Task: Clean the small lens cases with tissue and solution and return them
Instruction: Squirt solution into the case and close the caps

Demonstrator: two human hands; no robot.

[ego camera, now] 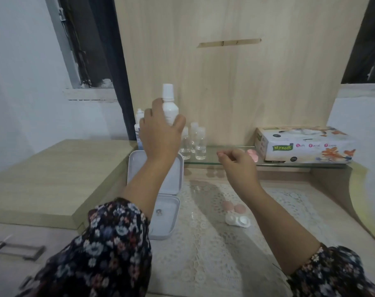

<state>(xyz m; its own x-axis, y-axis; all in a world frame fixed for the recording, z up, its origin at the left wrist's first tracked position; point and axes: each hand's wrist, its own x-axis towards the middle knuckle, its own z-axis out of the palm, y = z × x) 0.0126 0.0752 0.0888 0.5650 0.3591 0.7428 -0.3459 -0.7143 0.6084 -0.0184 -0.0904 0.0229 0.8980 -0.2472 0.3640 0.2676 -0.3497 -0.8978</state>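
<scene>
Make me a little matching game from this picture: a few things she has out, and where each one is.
Things:
1. white bottle
2. tissue box
3. white lens case
4. clear small bottles

Places:
A. on the lace mat, near her right forearm
B. held in the left hand
C. right end of the glass shelf
D. standing on the shelf, just right of the left hand

Pairs: 1-B, 2-C, 3-A, 4-D

This looks like a room in a home: a light wooden dressing table (53, 168) with a lacy white cloth (214, 254), a flowery tissue box (304, 146), and a window (85, 50).
</scene>
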